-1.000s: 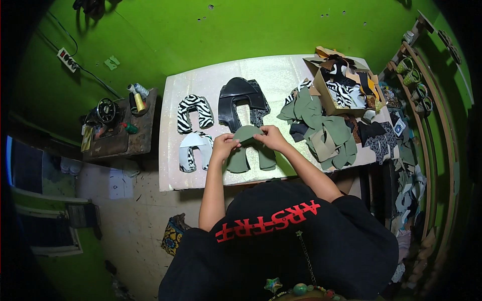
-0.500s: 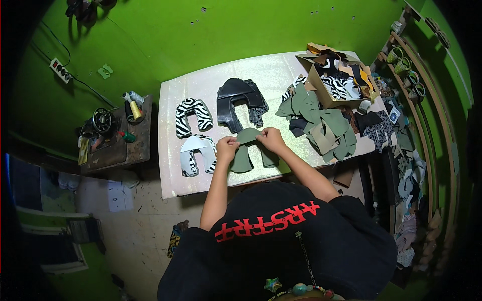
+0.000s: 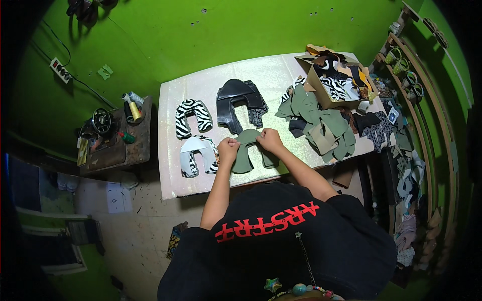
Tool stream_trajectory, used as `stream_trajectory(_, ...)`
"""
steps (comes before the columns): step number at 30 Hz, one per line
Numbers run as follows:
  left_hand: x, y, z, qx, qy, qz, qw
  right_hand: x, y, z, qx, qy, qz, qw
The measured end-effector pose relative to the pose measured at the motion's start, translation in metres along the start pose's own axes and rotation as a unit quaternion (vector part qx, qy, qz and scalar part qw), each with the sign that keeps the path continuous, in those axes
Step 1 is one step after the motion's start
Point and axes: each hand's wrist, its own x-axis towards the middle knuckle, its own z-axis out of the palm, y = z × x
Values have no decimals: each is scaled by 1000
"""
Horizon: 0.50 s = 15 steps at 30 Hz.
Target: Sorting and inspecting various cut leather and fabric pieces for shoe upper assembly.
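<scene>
A U-shaped olive-green fabric piece (image 3: 243, 159) lies at the near edge of the table, its rounded end away from me and its two legs toward me. My left hand (image 3: 229, 149) is closed on its left edge, near the curve. On the opposite edge, my right hand (image 3: 270, 140) pinches the piece with bent fingers. Left of my left hand sits a stack of U-shaped pieces (image 3: 190, 145), white on top with zebra print below. Behind that is a zebra-print U-shaped stack (image 3: 205, 116). Glossy black U-shaped pieces (image 3: 227, 110) lie just beyond the green one.
Loose olive-green scraps (image 3: 306, 108) cover the table's right side. Behind them stands a cardboard box (image 3: 317, 88) full of mixed offcuts. A sewing machine (image 3: 102, 121) with thread cones (image 3: 135, 111) stands on a separate table at left. Sandals (image 3: 403, 66) hang on a rack at right.
The top layer at the curved end, which showed as a separate flap before, now lies flat and lined up with the green piece beneath. Both hands have shifted only slightly.
</scene>
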Motion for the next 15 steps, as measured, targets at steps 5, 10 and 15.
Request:
stream_trajectory(5,2,-8,6,-11,24,-1,1000,2,3,2,20,39,-18,999)
stream_trajectory(10,-1,-13,12,-27,65,-1,998,4,4,-1,18,24,24,999)
stream_trajectory(15,1,-19,12,7,104,81,991,5,6,0,26,16,50,998)
